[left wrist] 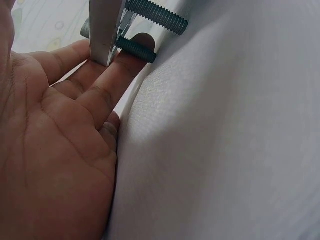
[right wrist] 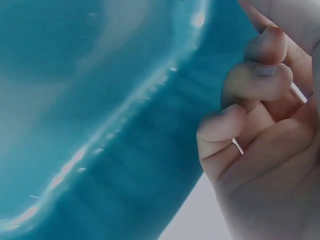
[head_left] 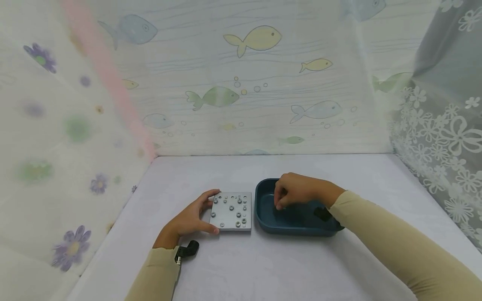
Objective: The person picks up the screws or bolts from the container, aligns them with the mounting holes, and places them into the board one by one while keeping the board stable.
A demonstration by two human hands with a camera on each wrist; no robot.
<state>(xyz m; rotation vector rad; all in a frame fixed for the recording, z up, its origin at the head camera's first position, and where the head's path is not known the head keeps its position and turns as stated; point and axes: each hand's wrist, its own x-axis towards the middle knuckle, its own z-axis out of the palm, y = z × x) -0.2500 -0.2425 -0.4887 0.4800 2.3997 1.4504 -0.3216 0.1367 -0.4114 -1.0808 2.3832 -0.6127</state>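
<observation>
My left hand (head_left: pixel 190 217) grips the left side of a square silver metal plate (head_left: pixel 224 213), thumb at the near corner and fingers at the far one. Several socket-head bolts (head_left: pixel 231 207) sit in its top face. From the left wrist, a threaded bolt shank (left wrist: pixel 159 16) sticks out beneath the plate, and a shorter one (left wrist: pixel 136 49) lies against a fingertip. Over the dark blue tray (head_left: pixel 301 230) my right hand (head_left: pixel 295 190) reaches down with fingers curled and fingertips close together. No object shows between its fingers; the index fingertip is out of the right wrist view.
Tray and plate stand side by side on a white-covered table (head_left: pixel 233 267), a narrow gap between them. A black wrist camera (head_left: pixel 188 249) is on the left sleeve. Fish-print curtain (head_left: pixel 263 96) hangs behind, with further curtains at both sides.
</observation>
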